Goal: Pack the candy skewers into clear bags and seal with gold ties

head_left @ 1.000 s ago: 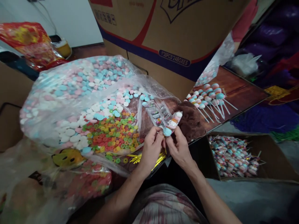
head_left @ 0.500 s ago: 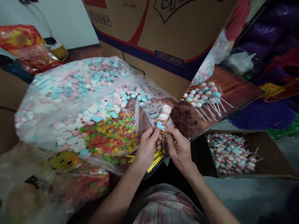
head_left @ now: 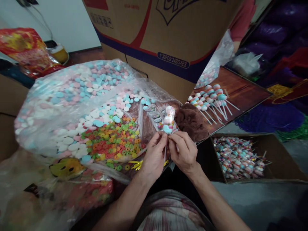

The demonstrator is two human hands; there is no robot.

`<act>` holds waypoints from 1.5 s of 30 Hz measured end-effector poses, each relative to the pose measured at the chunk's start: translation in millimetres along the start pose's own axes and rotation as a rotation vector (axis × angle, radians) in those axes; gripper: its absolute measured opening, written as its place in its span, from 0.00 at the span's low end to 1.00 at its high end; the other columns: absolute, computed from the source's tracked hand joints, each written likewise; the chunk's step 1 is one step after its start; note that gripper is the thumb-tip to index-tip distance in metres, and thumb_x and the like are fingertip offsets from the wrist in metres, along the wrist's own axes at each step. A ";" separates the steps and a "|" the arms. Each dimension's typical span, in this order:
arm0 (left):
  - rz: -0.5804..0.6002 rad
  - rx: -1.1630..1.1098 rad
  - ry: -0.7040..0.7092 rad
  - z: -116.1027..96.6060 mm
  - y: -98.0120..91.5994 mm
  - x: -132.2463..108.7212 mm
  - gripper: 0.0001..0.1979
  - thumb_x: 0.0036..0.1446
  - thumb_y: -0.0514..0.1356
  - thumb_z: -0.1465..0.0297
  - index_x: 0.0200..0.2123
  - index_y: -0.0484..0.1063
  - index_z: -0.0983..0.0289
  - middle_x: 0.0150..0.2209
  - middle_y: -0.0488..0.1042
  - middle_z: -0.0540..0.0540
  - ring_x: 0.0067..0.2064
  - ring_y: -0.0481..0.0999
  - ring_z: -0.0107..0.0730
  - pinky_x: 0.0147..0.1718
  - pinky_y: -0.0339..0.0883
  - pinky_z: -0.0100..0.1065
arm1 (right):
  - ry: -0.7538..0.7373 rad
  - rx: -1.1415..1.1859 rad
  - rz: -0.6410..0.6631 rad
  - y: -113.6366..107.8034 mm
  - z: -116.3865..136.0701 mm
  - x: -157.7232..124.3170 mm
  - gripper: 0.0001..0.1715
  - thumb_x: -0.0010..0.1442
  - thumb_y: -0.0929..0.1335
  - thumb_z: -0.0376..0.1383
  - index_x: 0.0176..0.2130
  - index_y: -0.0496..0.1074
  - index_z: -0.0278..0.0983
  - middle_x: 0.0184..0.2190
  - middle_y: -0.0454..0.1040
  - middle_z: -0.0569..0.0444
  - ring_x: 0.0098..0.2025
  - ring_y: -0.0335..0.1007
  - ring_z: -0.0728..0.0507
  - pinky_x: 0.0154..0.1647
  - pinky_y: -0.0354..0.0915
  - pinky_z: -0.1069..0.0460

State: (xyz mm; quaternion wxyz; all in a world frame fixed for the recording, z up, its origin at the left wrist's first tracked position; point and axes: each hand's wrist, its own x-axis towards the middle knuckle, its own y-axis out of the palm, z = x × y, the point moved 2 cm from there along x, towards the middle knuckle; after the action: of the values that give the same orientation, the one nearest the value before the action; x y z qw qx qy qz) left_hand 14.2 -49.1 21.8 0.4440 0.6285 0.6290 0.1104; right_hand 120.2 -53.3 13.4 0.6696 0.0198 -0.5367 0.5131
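Observation:
A marshmallow lollipop [head_left: 168, 120] in a clear wrapper stands upright between my hands, its white stick pointing down. My left hand [head_left: 153, 157] is closed on it just below the lowest blue marshmallow. At the same neck of the wrapper, the fingers of my right hand [head_left: 184, 149] are pinched together; any tie between the fingertips is hidden. Gold twist ties [head_left: 137, 164] lie partly covered under my left hand. Behind the lollipop are flat printed wrappers [head_left: 155, 116], with a brown cloth [head_left: 191, 120] to their right.
On the left lies a large clear bag of marshmallows [head_left: 79, 80], with gummy rings [head_left: 115, 138] at its front. Unwrapped marshmallow sticks [head_left: 213, 96] rest on the table at right. A carton [head_left: 286, 163] below holds many wrapped lollipops. A big cardboard box [head_left: 144, 67] stands behind; another person's sleeve [head_left: 243, 21] shows beyond.
The gold tie seen between my fingertips is now out of sight. My hands have drawn closer together, and the lollipop stands more upright, its stick now showing below.

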 end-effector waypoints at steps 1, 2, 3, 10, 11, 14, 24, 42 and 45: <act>-0.008 -0.011 0.003 1.2 0.2 0.0 0.15 0.43 0.73 0.65 0.31 0.72 0.64 0.30 0.72 0.47 0.31 0.70 0.20 0.30 0.64 0.22 | 0.021 0.006 0.004 1.0 0.0 0.1 0.10 0.61 0.64 0.28 0.41 0.72 0.38 0.34 0.74 0.47 0.36 0.72 0.43 0.36 0.71 0.47; -0.014 -0.017 0.003 2.6 0.1 0.5 0.15 0.43 0.73 0.65 0.31 0.73 0.64 0.31 0.73 0.47 0.32 0.71 0.20 0.32 0.65 0.23 | 0.046 0.025 0.010 2.0 0.0 0.1 0.08 0.61 0.64 0.28 0.39 0.71 0.38 0.32 0.73 0.48 0.35 0.70 0.44 0.35 0.70 0.48; -0.014 -0.020 -0.004 4.1 -0.1 1.5 0.15 0.43 0.73 0.65 0.31 0.73 0.64 0.31 0.73 0.47 0.32 0.72 0.21 0.34 0.66 0.23 | 0.078 0.054 0.015 2.8 -0.2 -0.1 0.07 0.61 0.64 0.28 0.38 0.70 0.38 0.31 0.71 0.50 0.33 0.69 0.44 0.35 0.68 0.49; 0.158 -0.009 -0.076 4.1 4.2 10.9 0.16 0.53 0.65 0.56 0.34 0.76 0.63 0.34 0.76 0.55 0.38 0.75 0.35 0.37 0.69 0.34 | 0.541 0.356 0.031 -6.1 2.2 -0.9 0.06 0.63 0.65 0.33 0.32 0.67 0.38 0.27 0.66 0.58 0.27 0.62 0.49 0.29 0.61 0.54; 0.180 0.017 -0.039 0.5 5.4 9.9 0.17 0.54 0.64 0.54 0.34 0.76 0.63 0.36 0.76 0.56 0.39 0.75 0.36 0.38 0.69 0.35 | 0.604 0.410 0.034 -9.8 2.8 0.8 0.06 0.63 0.65 0.34 0.32 0.67 0.38 0.26 0.66 0.59 0.27 0.61 0.50 0.28 0.60 0.54; 0.192 0.212 0.119 -11.1 6.8 3.2 0.21 0.56 0.60 0.51 0.30 0.78 0.64 0.44 0.74 0.58 0.42 0.73 0.36 0.42 0.67 0.35 | 0.675 0.497 0.024 -21.9 3.5 9.4 0.05 0.62 0.65 0.35 0.33 0.69 0.38 0.27 0.67 0.59 0.27 0.61 0.50 0.27 0.59 0.55; -0.001 0.673 0.240 -8.6 6.6 -9.7 0.22 0.60 0.57 0.53 0.26 0.75 0.64 0.31 0.71 0.53 0.36 0.68 0.31 0.39 0.62 0.31 | 0.542 0.449 -0.004 -30.3 10.4 11.7 0.05 0.63 0.67 0.33 0.34 0.72 0.37 0.29 0.68 0.56 0.29 0.65 0.49 0.30 0.62 0.54; 0.211 0.921 0.352 27.3 15.6 2.4 0.09 0.56 0.63 0.67 0.38 0.81 0.63 0.36 0.81 0.55 0.38 0.77 0.34 0.41 0.69 0.34 | 1.072 0.778 -0.261 -65.9 -25.4 -61.7 0.07 0.53 0.74 0.38 0.33 0.78 0.36 0.19 0.66 0.60 0.21 0.56 0.54 0.21 0.52 0.57; 0.050 0.932 0.420 12.6 -2.5 12.2 0.11 0.56 0.62 0.68 0.40 0.81 0.63 0.41 0.82 0.57 0.44 0.78 0.37 0.48 0.69 0.38 | 1.161 0.838 -0.515 -96.3 -54.2 -74.7 0.08 0.49 0.75 0.34 0.30 0.74 0.35 0.19 0.65 0.62 0.20 0.53 0.55 0.21 0.53 0.58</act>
State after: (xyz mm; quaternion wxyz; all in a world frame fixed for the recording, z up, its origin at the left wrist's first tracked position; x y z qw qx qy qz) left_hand 23.5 -44.0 7.6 -0.0221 0.7388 0.6719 -0.0476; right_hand 234.0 -117.3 -14.3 0.8795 0.1241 0.1630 0.4296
